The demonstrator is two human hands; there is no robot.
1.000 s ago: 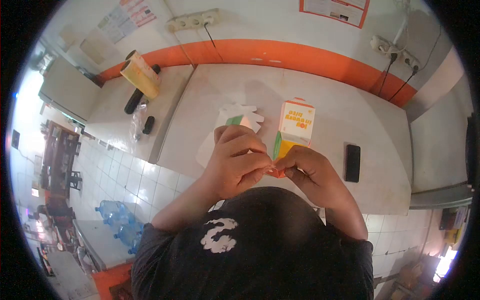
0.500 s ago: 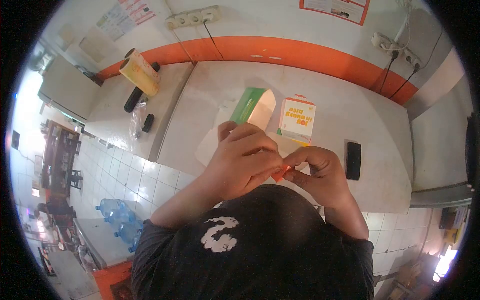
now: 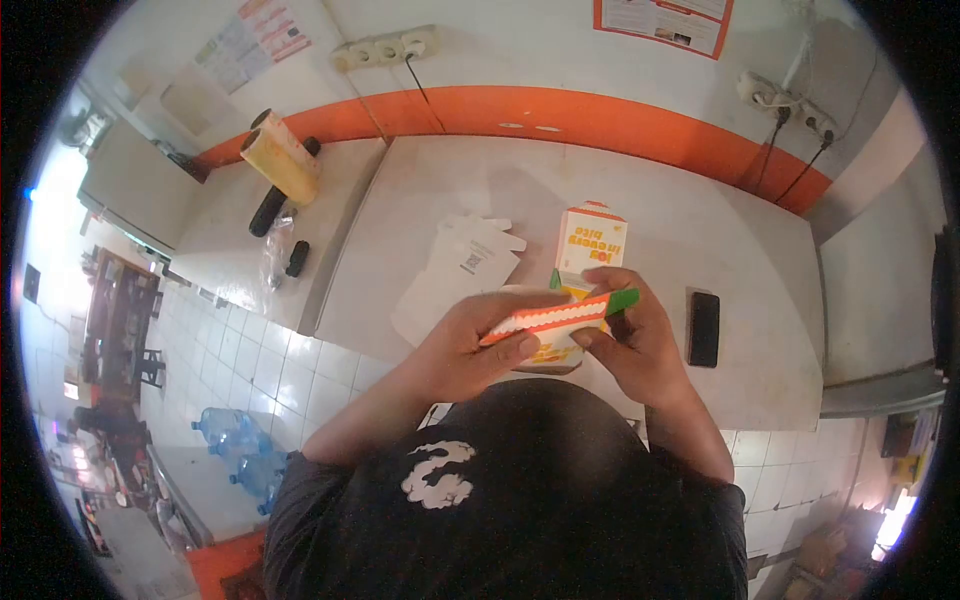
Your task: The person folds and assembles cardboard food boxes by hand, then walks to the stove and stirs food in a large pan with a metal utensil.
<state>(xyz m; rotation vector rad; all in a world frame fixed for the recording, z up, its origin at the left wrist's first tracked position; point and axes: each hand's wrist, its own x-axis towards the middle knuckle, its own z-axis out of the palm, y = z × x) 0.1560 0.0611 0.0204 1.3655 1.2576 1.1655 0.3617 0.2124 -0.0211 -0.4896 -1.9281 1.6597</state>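
Between my two hands is a small paperboard food box, white with an orange zigzag stripe, yellow print and a green flap at its right end. My left hand grips its left end, thumb along the near side. On the right, my right hand pinches the other end by the green flap. Just beyond my hands lies another printed carton, white and orange with yellow lettering. Flat white carton blanks rest on the table past my left hand. My fingers cover parts of the held box.
A black phone lies on the white table at right. On the left counter stand wrap rolls, near a clear plastic bag and black objects. Blue water jugs are at lower left. Power strips hang on the wall.
The green-sided box has come off the table area and turned between my hands, showing its zigzag stripe. Both hands shifted their hold. The flat blanks are now more exposed.
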